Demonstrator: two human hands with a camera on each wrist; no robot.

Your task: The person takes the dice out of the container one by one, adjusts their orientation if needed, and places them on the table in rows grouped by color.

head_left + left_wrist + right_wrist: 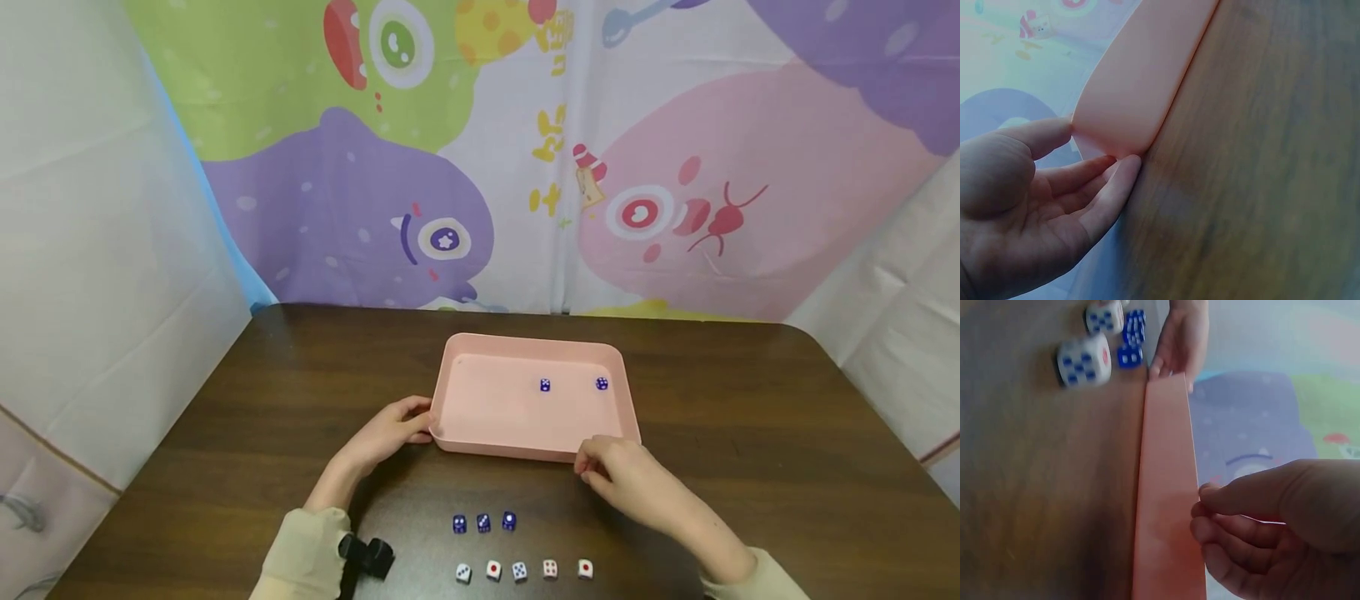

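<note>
Evidently both hands were at the pink tray (pixel 457 400), each at one near corner. The left hand (pixel 390 433) had its thumb over the rim and its fingers (pixel 1107 194) laid nearly straight against the outside of the corner wall, so it touched and steadied the tray more than it clenched it; its wrist lay low on the desk (pixel 750 467), the forearm running back toward the body. The right hand (pixel 622 475) was curled at the near right corner, and from the right wrist view its fingers (pixel 1235 531) bent in against the tray's edge, though whether they truly pinched the rim or only rested there could not be told. The step in hand looked like taking hold of the tray; any lift or slide would have called for an even grip on both corners and a level carry, since two blue dice (pixel 544 385) lay loose inside toward the far right and would have rolled at a tilt. The tray sat flat on the desk, a little past its middle. Nearer the body stood a row of three more blue dice (pixel 483 522) and, nearer again, a row of five white dice (pixel 519 571), all well apart from the hands. A cartoon-printed cloth (pixel 480 150) hung behind.
</note>
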